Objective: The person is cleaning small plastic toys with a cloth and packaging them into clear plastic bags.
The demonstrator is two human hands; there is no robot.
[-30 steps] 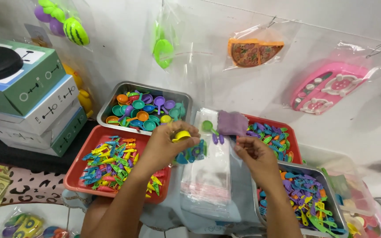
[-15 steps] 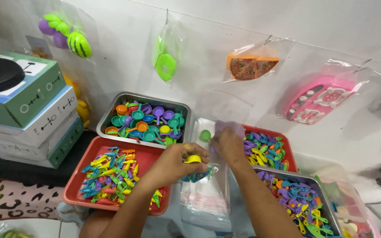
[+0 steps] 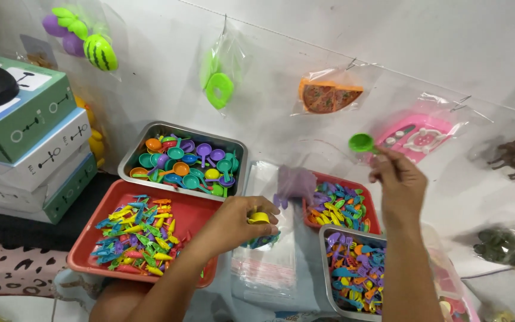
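Note:
My left hand (image 3: 236,222) is closed on a small yellow toy cup (image 3: 259,217) and the top of a clear bag of small colourful toys (image 3: 263,240), held over a stack of clear plastic bags (image 3: 264,271). My right hand (image 3: 396,182) is raised to the right and pinches the handle of a green toy pan (image 3: 362,142). A purple toy piece (image 3: 294,180) hangs blurred between the hands.
A steel tray of toy pans (image 3: 181,164) sits at the back, with a red tray of toy cutlery (image 3: 138,229) in front of it. At the right are another red tray (image 3: 336,207) and a steel tray (image 3: 354,273) of coloured utensils. Stacked boxes (image 3: 25,137) stand left. Bagged toys hang on the wall.
My right hand has lifted up and to the right from beside the bag, carrying the green pan. My left hand stays over the bags with the yellow cup.

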